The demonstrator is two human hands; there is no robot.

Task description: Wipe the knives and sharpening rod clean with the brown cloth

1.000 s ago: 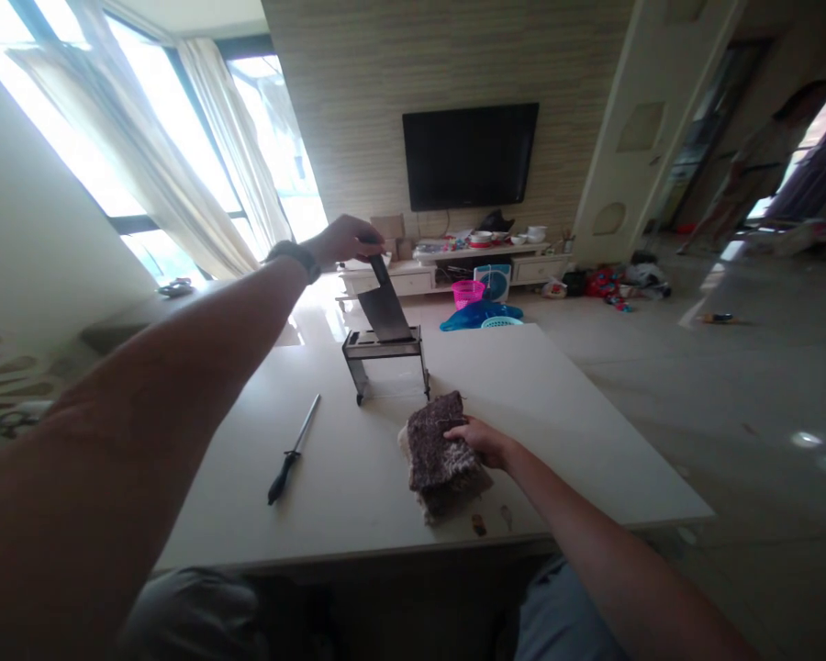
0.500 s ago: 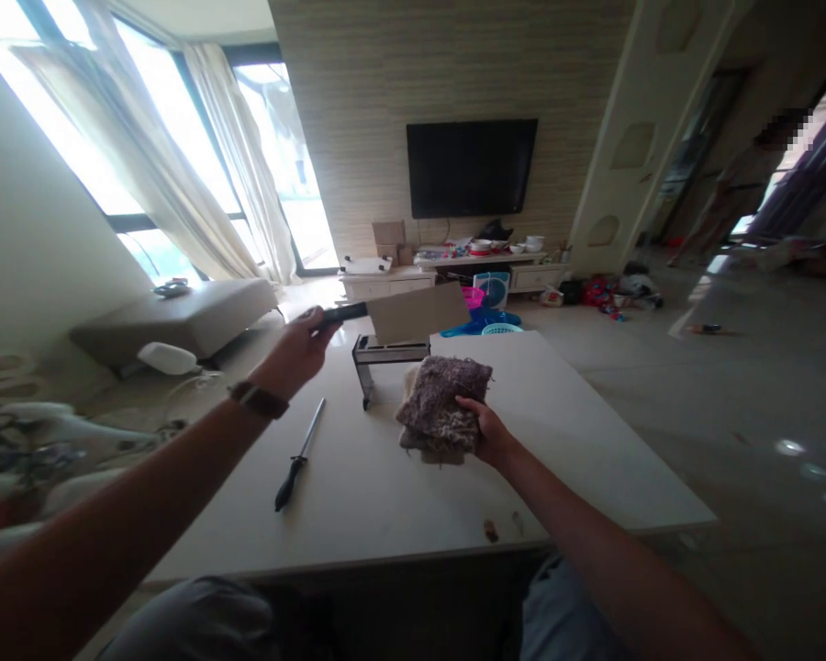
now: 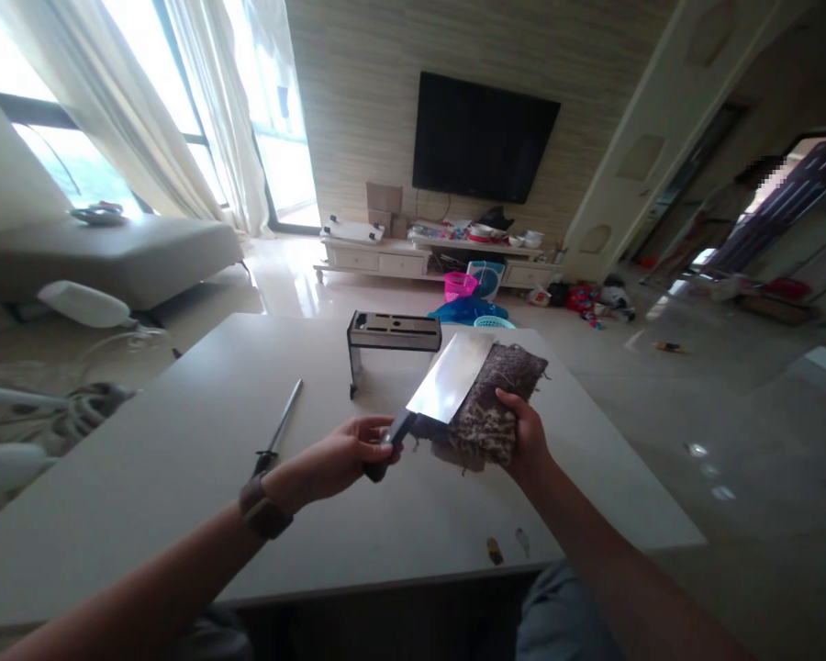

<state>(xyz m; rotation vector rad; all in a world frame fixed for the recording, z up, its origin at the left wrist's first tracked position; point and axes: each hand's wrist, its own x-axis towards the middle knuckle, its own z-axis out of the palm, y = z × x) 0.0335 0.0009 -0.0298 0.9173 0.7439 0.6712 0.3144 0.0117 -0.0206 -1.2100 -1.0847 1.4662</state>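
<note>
My left hand (image 3: pixel 362 447) is closed round the dark handle of a cleaver (image 3: pixel 452 375). Its broad, shiny blade points away and to the right, lying along the left side of a folded shaggy cloth (image 3: pixel 499 404). Brown-purple and frayed, the cloth is gripped at its right edge by my right hand (image 3: pixel 529 436), thumb on top. Behind the blade a knife block (image 3: pixel 396 332) with slots in its top stands on the white table (image 3: pixel 199 477). A sharpening steel (image 3: pixel 285 422) lies to the left, its handle partly hidden by my left wrist.
Two small objects, one of them yellow and black (image 3: pixel 495 551), lie near the table's front edge. Past the table are a pink basket (image 3: pixel 460 286), a blue plastic item (image 3: pixel 472 310) and a low cabinet (image 3: pixel 378 262). A person (image 3: pixel 712 216) stands far off at the right.
My left hand has brought the cleaver down and nearer, turning its blade against the cloth. The cloth has shifted right and tilted in my right hand. The camera view has also moved.
</note>
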